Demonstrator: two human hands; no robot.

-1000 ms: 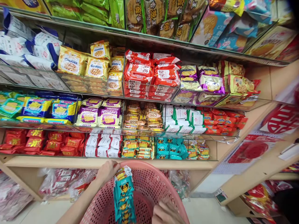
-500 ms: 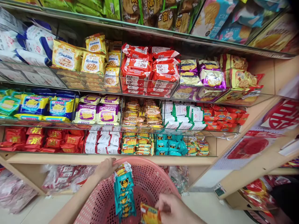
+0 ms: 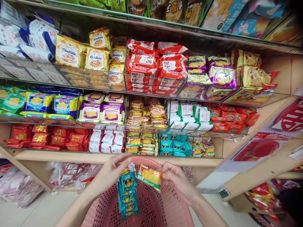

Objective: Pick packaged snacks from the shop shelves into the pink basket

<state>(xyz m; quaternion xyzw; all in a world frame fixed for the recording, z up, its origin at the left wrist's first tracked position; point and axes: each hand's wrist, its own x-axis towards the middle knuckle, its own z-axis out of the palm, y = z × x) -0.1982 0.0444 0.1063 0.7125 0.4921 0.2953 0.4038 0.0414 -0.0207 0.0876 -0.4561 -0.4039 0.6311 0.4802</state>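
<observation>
A pink perforated basket [image 3: 156, 201] stands below the shelves. Several teal snack packets [image 3: 127, 195] overlap in a row in its left part, with a white and yellow packet at their far end. My right hand [image 3: 177, 179], fingers pinched, holds the right end of a yellow and green snack packet [image 3: 149, 176] above the basket. My left hand [image 3: 113, 171] is over the basket's left rim beside the teal packets, its fingers apart and nothing seen in them.
Glass-fronted shelves hold red packets [image 3: 144, 60], cookie packets [image 3: 97, 58] and more teal packets [image 3: 174, 145]. A wooden ledge [image 3: 71, 155] runs behind the basket. Plastic bags [image 3: 19, 186] lie low on the left; a cardboard box [image 3: 241, 203] is at right.
My right hand has lifted the yellow and green packet up and away from me. My left hand has let go of the basket's rim, with its fingers now spread. The view has shifted slightly.
</observation>
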